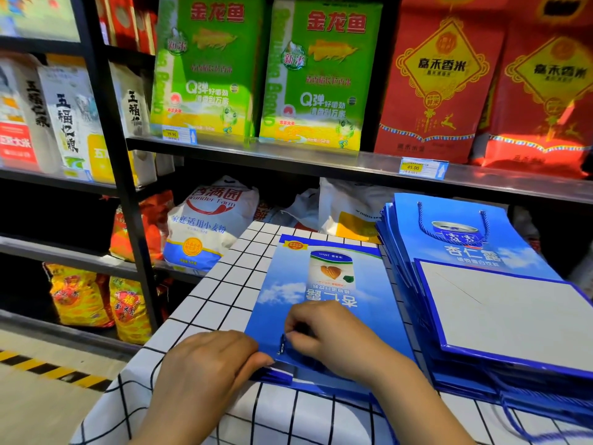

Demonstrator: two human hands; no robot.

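Two limbs are in view, both uncovered.

- Left hand [205,358]: bare. The back surface and knuckle line are visible. It joins a bare left forearm [173,422] that runs to the lower frame edge.
- Right hand [324,335]: bare. It joins a bare right forearm [417,403] in the same way.

Nail detail is too blurred to tell.

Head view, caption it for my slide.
Left hand and right hand grip the near edge of a flat blue paper bag on a checked tablecloth.
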